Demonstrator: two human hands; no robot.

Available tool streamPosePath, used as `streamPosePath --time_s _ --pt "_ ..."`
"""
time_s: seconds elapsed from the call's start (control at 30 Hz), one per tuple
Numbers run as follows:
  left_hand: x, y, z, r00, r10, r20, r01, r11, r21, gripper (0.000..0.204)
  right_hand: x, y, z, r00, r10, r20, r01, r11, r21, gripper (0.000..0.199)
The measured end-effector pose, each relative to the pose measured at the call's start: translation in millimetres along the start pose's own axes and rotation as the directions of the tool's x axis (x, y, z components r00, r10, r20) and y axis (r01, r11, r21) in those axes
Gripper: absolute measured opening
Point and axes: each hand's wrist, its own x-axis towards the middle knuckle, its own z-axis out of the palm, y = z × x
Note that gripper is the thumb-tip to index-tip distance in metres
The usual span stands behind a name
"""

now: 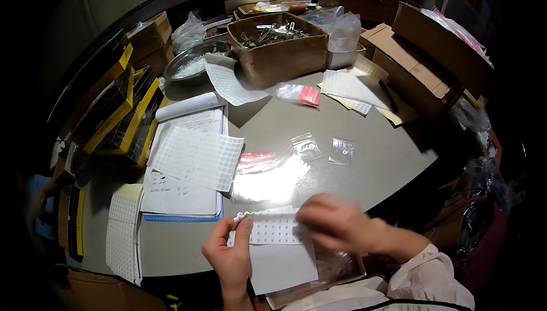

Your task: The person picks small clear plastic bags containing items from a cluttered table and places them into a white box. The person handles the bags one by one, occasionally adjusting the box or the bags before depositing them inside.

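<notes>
Left hand has thumb and fingers pinched on the left edge of a white label sheet, held above the near edge of the counter; right hand is at the sheet's right side, motion-blurred, can't tell if its fingers grip anything. Open shallow box under the sheet's lower right, contents unclear. Big open cardboard box at the back, filled with loose metal pieces. Left of it, round metal bowl holding small clear or whitish bits. Two small clear zip bags mid-counter, each with something small inside, too small to name. Just beside them, toward the left, glossy pile of clear bags with red strips, glare over it. Clear bag with red part in front of the cardboard box. Black-and-yellow boxes stacked at left, contents hidden.
</notes>
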Motion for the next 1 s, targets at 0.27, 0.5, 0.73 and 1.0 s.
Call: streamPosePath --time_s 0.27,0.5,0.73,1.0 --pt "0 1 -1 1.0 -0.008 0.02 0.008 1.0 0.006 0.012 48 104 -90 0.813 0.523 0.254 -0.501 0.852 -0.152 0.023" --pt "1 -5 -1 1.0 0.019 0.023 -0.019 1.0 -0.003 0.011 55 118 -73 0.83 0.522 0.198 -0.333 0.747 -0.575 0.024" --pt "1 -1 -4 0.998 0.021 0.056 -0.021 1.0 0.005 0.01 91 116 -55 0.89 0.303 0.341 -0.292 0.953 -0.083 0.02" --pt "1 -4 -4 0.999 0.023 0.046 -0.023 1.0 -0.001 0.011 93 120 -25 0.946 0.209 0.247 -0.117 0.932 -0.343 0.017"
